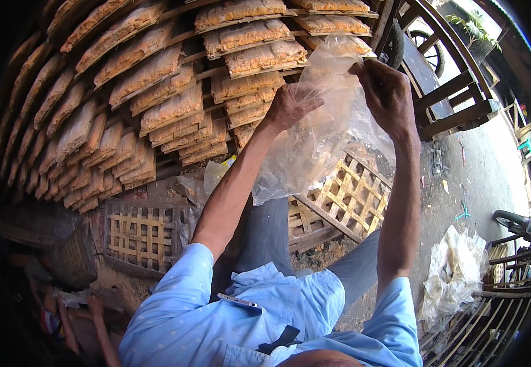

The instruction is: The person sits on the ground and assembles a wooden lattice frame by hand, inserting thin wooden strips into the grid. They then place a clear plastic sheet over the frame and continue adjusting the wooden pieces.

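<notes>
Out in front of me hangs a thin, clear plastic sheet [305, 150], wrinkled and see-through; whether it is a bag I cannot tell. My right hand [388, 95] is closed in a pinch on its upper edge. Lower and to the left, my left hand [293, 108] has its fingers gathered on the side of the same plastic. The lower end drops over my knee and a woven bamboo tray [354, 189]. Just beyond both hands rise stacked rows of pale orange slabs [265, 58] on thin wooden slats.
Another woven tray [140, 235] lies at the left below the rack. Crumpled whitish plastic [455, 269] is heaped on the floor at the right. Wooden frames [461, 101] and wheels stand farther right. Another person's arms [97, 318] show at the lower left.
</notes>
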`<action>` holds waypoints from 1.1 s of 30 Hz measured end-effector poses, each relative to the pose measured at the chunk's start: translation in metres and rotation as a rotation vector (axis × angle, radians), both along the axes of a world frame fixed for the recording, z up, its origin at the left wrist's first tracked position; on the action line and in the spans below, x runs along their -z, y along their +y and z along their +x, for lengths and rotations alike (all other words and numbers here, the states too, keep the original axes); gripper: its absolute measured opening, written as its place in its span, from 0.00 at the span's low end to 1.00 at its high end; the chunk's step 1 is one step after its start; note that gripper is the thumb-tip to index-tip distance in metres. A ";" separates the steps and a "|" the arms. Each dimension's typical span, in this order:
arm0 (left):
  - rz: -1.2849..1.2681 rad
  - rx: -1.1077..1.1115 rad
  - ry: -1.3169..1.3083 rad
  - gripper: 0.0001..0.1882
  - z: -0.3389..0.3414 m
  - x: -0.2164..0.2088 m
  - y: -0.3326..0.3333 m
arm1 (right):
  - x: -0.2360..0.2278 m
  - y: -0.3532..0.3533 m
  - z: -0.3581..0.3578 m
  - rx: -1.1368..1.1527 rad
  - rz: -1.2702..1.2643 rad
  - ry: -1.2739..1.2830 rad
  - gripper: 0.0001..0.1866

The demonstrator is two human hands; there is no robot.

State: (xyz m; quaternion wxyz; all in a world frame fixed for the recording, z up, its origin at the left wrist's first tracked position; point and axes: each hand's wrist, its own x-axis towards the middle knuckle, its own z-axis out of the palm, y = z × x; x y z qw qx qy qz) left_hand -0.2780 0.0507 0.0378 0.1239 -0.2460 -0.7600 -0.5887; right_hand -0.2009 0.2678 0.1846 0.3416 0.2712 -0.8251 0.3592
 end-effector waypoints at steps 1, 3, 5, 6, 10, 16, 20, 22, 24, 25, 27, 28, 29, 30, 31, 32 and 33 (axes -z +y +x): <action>-0.112 0.075 -0.099 0.16 -0.002 0.001 -0.005 | 0.000 0.002 0.001 0.019 0.013 0.035 0.11; -0.146 0.053 -0.071 0.21 -0.023 0.042 -0.034 | -0.005 0.014 -0.004 0.119 -0.134 -0.013 0.13; -0.267 0.045 -0.091 0.23 -0.032 0.055 -0.042 | -0.014 0.028 0.005 0.237 -0.160 -0.028 0.14; -0.378 0.034 -0.127 0.23 -0.028 0.051 -0.043 | -0.014 0.033 0.008 0.266 -0.156 -0.041 0.15; -0.233 -0.083 0.142 0.25 0.015 0.022 -0.001 | 0.003 0.033 0.010 0.070 -0.059 -0.131 0.15; -0.323 0.021 -0.142 0.14 0.002 0.037 -0.021 | -0.025 0.029 0.025 0.177 -0.183 -0.055 0.16; -0.613 -0.105 -0.173 0.15 0.007 0.042 -0.045 | -0.024 0.065 0.025 0.304 -0.215 -0.056 0.19; -0.436 -0.138 0.078 0.16 0.009 0.046 -0.037 | -0.018 0.070 0.027 0.293 -0.185 -0.109 0.18; -0.373 -0.089 -0.018 0.14 0.013 0.036 -0.022 | -0.008 0.065 0.026 0.289 -0.109 -0.096 0.18; -0.375 -0.067 -0.045 0.13 0.009 0.042 -0.020 | -0.007 0.066 0.023 0.305 -0.146 -0.036 0.19; -0.381 -0.039 -0.090 0.12 -0.004 0.061 -0.025 | -0.012 0.067 0.017 0.324 -0.225 0.092 0.19; -0.395 -0.052 -0.097 0.11 -0.005 0.070 -0.034 | -0.019 0.072 0.023 0.405 -0.287 0.081 0.19; -0.398 -0.051 -0.098 0.11 -0.006 0.076 -0.043 | -0.029 0.080 0.031 0.491 -0.342 0.072 0.20; -0.403 -0.055 -0.101 0.10 -0.007 0.081 -0.056 | -0.035 0.094 0.036 0.573 -0.353 0.070 0.19; -0.379 -0.042 -0.114 0.12 -0.009 0.086 -0.068 | -0.039 0.112 0.039 0.653 -0.365 0.067 0.19; -0.362 -0.037 -0.136 0.13 -0.009 0.093 -0.085 | -0.036 0.125 0.041 0.696 -0.376 0.052 0.19; -0.339 -0.023 -0.163 0.15 -0.003 0.092 -0.088 | -0.032 0.140 0.043 0.746 -0.378 0.035 0.19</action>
